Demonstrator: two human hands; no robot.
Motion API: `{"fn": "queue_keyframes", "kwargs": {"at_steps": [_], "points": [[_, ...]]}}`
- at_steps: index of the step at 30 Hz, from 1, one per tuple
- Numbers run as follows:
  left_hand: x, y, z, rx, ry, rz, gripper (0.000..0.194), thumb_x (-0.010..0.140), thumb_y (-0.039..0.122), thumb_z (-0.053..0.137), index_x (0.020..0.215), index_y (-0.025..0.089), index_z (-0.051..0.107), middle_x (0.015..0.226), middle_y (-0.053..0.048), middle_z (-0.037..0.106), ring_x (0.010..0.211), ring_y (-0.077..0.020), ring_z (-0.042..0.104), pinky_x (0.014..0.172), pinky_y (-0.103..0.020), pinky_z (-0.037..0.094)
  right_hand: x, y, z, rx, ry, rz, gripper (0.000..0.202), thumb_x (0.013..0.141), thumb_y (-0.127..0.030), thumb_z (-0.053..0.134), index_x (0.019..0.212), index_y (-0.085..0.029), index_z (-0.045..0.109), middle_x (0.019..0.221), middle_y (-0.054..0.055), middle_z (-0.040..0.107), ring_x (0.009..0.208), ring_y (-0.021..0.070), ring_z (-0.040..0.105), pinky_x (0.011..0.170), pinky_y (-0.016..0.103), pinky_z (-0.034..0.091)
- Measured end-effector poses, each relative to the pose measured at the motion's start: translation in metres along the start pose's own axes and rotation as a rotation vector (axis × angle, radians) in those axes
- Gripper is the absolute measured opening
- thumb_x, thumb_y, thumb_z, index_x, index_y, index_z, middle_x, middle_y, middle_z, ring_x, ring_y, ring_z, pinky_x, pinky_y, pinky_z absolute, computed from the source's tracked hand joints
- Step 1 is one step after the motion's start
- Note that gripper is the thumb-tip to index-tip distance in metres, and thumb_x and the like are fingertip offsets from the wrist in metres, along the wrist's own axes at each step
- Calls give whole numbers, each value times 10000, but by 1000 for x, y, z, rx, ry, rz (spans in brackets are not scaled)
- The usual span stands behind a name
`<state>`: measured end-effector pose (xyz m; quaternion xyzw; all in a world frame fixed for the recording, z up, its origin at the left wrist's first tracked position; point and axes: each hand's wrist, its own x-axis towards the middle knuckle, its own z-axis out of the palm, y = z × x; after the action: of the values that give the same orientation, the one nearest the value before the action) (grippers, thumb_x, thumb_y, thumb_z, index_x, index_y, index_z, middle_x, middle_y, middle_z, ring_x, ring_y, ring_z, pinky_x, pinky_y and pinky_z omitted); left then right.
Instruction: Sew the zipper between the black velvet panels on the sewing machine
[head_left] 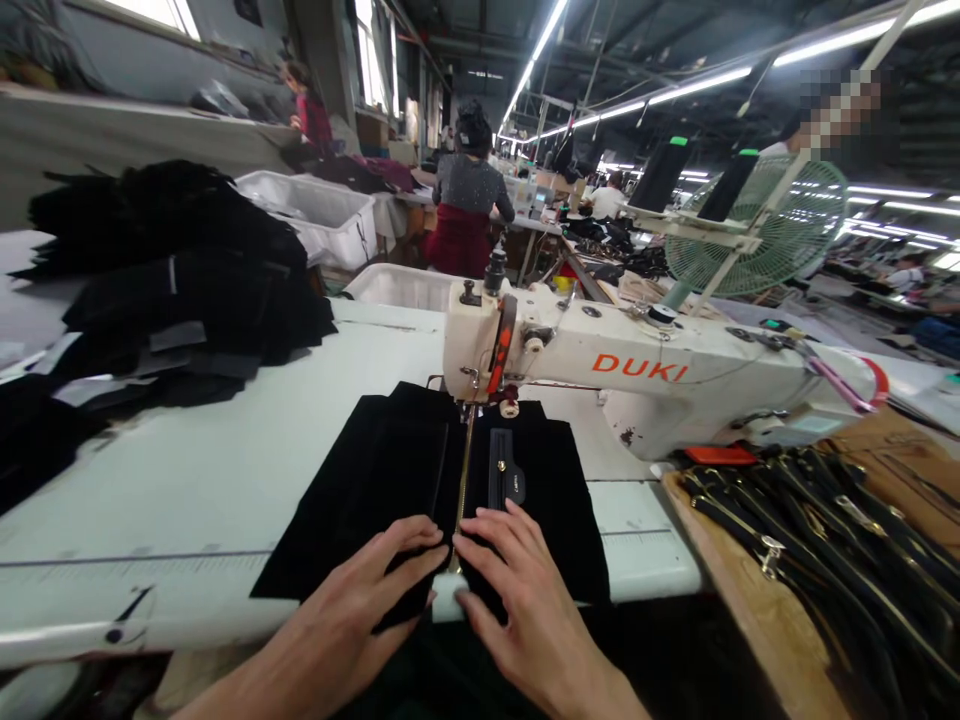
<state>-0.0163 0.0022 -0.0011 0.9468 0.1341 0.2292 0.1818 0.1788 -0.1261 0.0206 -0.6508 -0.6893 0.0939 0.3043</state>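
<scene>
A black fabric piece (360,490) lies flat on the white sewing table (187,480), running under the needle of a white sewing machine (637,375). A gold-toothed zipper (465,470) runs down the fabric's middle. My left hand (360,605) presses flat on the fabric to the left of the zipper. My right hand (517,590) presses on the fabric to its right, fingertips nearly meeting the left ones at the zipper's near end. Neither hand grips anything.
A heap of black fabric pieces (172,280) sits at the table's left. A board with several black zippers (825,540) lies at right. White bins (322,215), a green fan (757,230) and other seated workers (469,215) are behind the machine.
</scene>
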Motion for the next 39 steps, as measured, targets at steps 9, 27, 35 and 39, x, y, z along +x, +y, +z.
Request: {"fn": "queue_keyframes", "kwargs": {"at_steps": [9, 27, 35, 39], "points": [[-5, 4, 2, -22, 46, 78, 534, 868, 7, 442, 1340, 224, 565, 1302, -65, 592, 1179, -198, 592, 1033, -306, 515, -3, -4, 11, -104, 133, -87, 427, 914, -81, 519, 1317, -208, 578, 1238, 90, 652, 1211, 235, 582, 1138, 565, 424], [-2, 6, 5, -79, 108, 124, 447, 919, 27, 461, 1298, 220, 599, 1100, -47, 672, 1077, -190, 615, 945, -233, 560, 5, -11, 30, 57, 372, -12, 144, 927, -130, 591, 963, -251, 660, 894, 7, 683, 929, 191, 655, 1105, 551, 440], [-3, 5, -2, 187, 58, 269, 419, 934, -15, 397, 1254, 162, 603, 1134, -51, 689, 1087, -200, 634, 985, -304, 540, -3, -8, 25, 68, 231, 147, 406, 797, -23, 635, 1124, -263, 616, 1123, 54, 630, 1140, 248, 605, 1076, 553, 483], [0, 9, -13, 273, 29, 347, 515, 865, -75, 350, 1274, 127, 590, 1163, -54, 687, 1091, -210, 633, 1005, -311, 504, -12, -6, 15, -19, 148, 175, 601, 725, 16, 587, 1249, -277, 560, 1306, 76, 577, 1305, 306, 503, 1079, 625, 454]]}}
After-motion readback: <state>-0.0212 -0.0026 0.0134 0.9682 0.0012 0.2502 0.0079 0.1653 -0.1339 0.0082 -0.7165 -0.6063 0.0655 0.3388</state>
